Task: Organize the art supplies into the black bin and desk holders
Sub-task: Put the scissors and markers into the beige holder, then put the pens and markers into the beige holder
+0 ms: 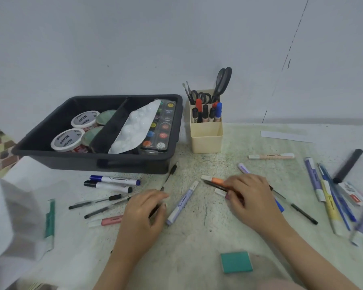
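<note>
— What's closest to me?
— A teal pad (236,262), lying flat with nothing touching it. Just past it, my left hand (144,212) has its fingers curled over a thin black pen (170,174) and seems to pinch it against the thumb. My right hand (249,197) is bunched over an orange highlighter (215,180) and a dark pen (213,183) lying against it, fingers curled round both.
— How will they handle?
— Light, stiff, smooth plastic, I'd judge. Round barrels roll, and they slide out of a loose bundle. I'd grip mid-barrel, clear of the caps, which might pull off. The lilac marker (182,203) lies loose on the table between my hands.
— Where do they go?
— Further back. The cream desk holder (206,141) has markers and scissors (223,82) in its rear pockets. Left of it, the black bin (96,160) holds paint pots (85,119) and a watercolour set (162,126).
</note>
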The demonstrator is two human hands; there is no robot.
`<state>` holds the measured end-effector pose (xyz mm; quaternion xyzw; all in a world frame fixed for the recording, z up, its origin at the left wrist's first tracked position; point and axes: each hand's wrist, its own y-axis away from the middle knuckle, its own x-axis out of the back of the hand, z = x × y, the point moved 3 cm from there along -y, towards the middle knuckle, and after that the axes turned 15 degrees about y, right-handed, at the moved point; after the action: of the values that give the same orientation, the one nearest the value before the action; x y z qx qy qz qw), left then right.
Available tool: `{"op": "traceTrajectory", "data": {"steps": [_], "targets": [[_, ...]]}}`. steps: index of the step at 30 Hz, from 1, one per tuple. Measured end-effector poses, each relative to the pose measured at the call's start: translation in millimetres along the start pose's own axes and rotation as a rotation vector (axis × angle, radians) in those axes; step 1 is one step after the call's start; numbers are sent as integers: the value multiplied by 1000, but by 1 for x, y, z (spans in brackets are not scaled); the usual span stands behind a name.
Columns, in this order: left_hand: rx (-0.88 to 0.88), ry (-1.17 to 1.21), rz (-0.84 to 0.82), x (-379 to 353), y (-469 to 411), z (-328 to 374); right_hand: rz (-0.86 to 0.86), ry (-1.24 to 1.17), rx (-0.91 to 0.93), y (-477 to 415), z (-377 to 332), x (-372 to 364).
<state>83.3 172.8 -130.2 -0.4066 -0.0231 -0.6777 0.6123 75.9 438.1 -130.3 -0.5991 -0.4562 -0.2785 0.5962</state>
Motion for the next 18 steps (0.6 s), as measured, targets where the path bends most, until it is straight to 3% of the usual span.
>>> {"op": "traceTrajectory", "data": {"steps": [11,14,18], "targets": [[83,6,-101,7,22,-4,-50,53,-61,25,-11,3],[148,70,-3,20,18,-7,-52,20,-32,16,-30,5],[207,-40,184,53,5,-26,-87,-50,90,-13,-72,3]]}}
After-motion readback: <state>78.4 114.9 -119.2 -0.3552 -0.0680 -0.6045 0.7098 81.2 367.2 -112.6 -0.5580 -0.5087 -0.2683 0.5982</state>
